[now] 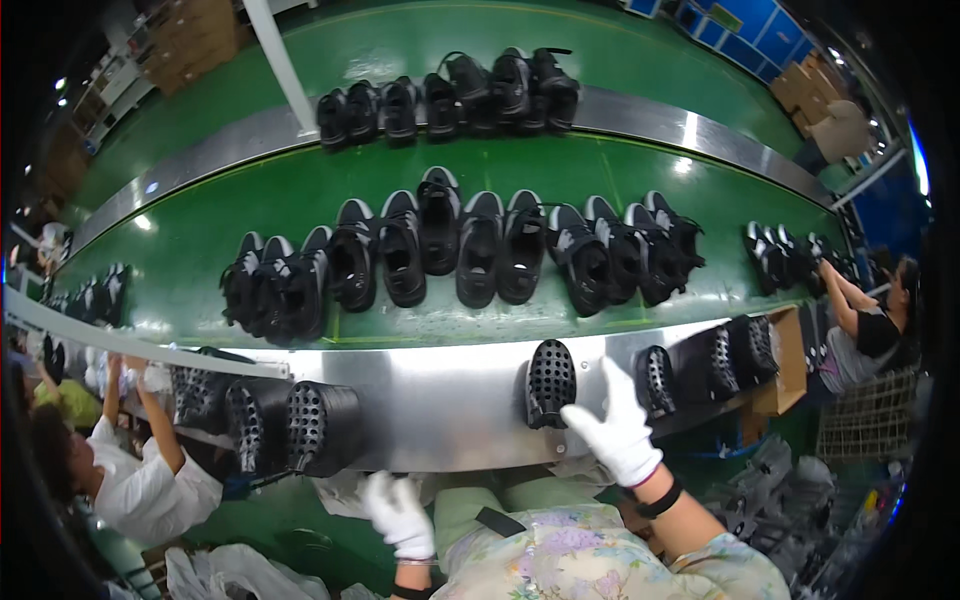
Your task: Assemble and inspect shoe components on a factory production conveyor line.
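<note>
My right hand (617, 430), in a white glove, is beside a black shoe-shaped piece (551, 380) on the steel ledge. Its fingers are spread, with the thumb near the lower right side of the piece; whether they touch I cannot tell. The upper face of the piece is covered in round holes. My left hand (398, 515), also white-gloved, hangs just off the ledge's near edge in front of my lap. Its fingers are loosely bent and slightly apart, with nothing visible in them.
More black holed pieces (322, 428) stand left along the steel ledge (440, 400), others (655, 380) right, near a cardboard box (788, 350). Black-and-grey shoes (482, 245) line the green belt (400, 320) beyond. Co-workers (150, 490) sit at both sides. Plastic bags (240, 572) lie low left.
</note>
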### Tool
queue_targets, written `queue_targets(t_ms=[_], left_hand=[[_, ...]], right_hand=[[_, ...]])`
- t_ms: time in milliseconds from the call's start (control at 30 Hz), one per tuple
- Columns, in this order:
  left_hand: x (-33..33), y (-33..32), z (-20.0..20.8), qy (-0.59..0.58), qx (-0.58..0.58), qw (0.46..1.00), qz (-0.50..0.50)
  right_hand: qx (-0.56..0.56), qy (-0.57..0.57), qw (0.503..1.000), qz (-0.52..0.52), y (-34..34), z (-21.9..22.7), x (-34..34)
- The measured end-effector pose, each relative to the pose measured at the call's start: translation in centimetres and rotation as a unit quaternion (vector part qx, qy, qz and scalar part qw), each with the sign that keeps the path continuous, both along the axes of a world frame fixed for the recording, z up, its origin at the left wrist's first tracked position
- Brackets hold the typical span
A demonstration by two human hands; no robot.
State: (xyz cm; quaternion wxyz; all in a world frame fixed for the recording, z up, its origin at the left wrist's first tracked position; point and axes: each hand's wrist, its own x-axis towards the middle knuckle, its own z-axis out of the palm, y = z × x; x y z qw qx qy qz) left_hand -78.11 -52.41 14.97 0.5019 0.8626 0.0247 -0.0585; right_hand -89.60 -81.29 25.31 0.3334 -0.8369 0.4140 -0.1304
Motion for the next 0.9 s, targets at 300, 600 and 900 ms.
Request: queue_targets(t_ms=[300,600,900], left_hand=[[-1.6,-18.8,-1.6,0.378,-0.324,0.802,-0.33],[-8.7,-24.8,-0.3,0.337,-0.021,0.807,-0.485],[0.0,-17.8,11.2,0.062,0.055,0.867,-0.491]], right_hand=[[-0.027,0.101,0.992,0.064,3.1,-5.5,-0.3],[-0.025,0.054,0.998,-0.037,-0.7,-5.9,-10.5],[0.029,0.151,0.987,-0.046,-2.5,-1.5,-10.6]])
